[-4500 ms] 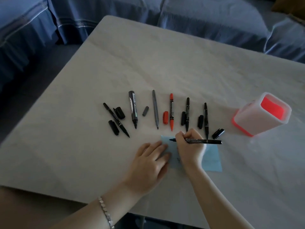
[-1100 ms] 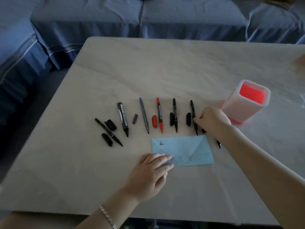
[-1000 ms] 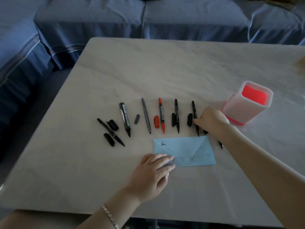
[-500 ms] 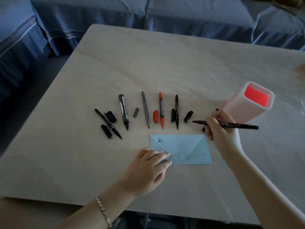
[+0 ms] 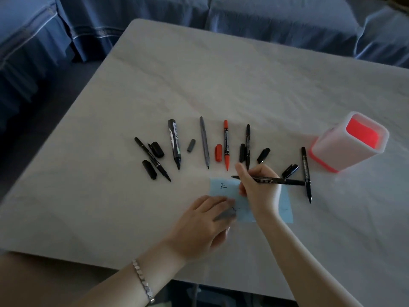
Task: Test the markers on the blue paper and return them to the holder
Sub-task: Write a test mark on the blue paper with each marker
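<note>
My right hand (image 5: 259,187) grips a thin black marker (image 5: 281,181) held level, its tip pointing left above the blue paper (image 5: 223,187). The paper bears a written character near its upper left. My left hand (image 5: 203,227) lies flat on the paper's lower left part, fingers spread. Several uncapped markers lie in a row behind the paper: a thin black one (image 5: 152,159), a thick black one (image 5: 174,142), a grey pen (image 5: 204,141), a red one (image 5: 226,144), another black one (image 5: 247,145). The white and red holder (image 5: 345,142) stands tilted at the right.
Loose caps lie between the markers, among them a red cap (image 5: 218,152) and a black cap (image 5: 263,155). One more black marker (image 5: 306,173) lies beside a cap (image 5: 290,171) left of the holder. Blue sofas (image 5: 265,16) ring the pale table (image 5: 221,80).
My right hand has brought the black marker from beside the holder leftward over the blue paper. My left hand has stayed on the paper. Earlier, the right hand put one marker down and took another.
</note>
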`<state>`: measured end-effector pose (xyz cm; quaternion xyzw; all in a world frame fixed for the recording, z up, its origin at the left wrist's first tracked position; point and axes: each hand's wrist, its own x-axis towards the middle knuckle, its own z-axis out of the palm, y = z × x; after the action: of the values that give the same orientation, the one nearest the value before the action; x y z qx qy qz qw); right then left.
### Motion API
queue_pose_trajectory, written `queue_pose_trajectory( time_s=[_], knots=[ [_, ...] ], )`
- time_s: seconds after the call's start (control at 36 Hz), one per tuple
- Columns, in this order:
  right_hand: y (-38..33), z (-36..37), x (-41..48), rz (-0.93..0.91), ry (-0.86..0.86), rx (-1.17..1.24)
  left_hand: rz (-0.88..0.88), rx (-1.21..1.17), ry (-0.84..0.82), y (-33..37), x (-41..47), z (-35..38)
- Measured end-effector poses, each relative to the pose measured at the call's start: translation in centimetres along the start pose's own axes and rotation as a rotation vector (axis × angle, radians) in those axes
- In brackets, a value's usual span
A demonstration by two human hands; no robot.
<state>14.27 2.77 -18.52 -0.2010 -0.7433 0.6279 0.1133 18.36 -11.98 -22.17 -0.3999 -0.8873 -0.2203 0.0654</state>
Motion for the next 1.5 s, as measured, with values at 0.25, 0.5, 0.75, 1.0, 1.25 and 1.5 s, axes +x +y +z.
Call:
queue_pose_trajectory(
  time_s=[0.25,0.5,0.75,1.0,1.25,1.5],
  knots=[
    [2.1,0.5,-0.3,-0.023,0.139,-0.149,-0.034,-0.006,-0.034,0.0,0.1,-0.1],
    [1.8,0.7,0.0,-0.040,0.190,-0.201,-0.076,-0.023,-0.035,0.0,0.4,0.0],
    [2.5,0.8,0.2,-0.096,0.170,-0.238,-0.087,-0.025,-0.030,-0.1,0.4,0.4],
    [2.2,0.9,0.2,-0.115,0.196,-0.265,-0.100,-0.026,-0.042,-0.2,0.4,0.3],
    [2.2,0.7,0.1,-0.103,0.172,-0.256,-0.113,-0.019,-0.062,-0.2,0.3,0.4],
    [2.1,0.7,0.0,-0.112,0.180,-0.260,-0.109,-0.028,-0.061,-0.2,0.4,0.2]
  ],
)
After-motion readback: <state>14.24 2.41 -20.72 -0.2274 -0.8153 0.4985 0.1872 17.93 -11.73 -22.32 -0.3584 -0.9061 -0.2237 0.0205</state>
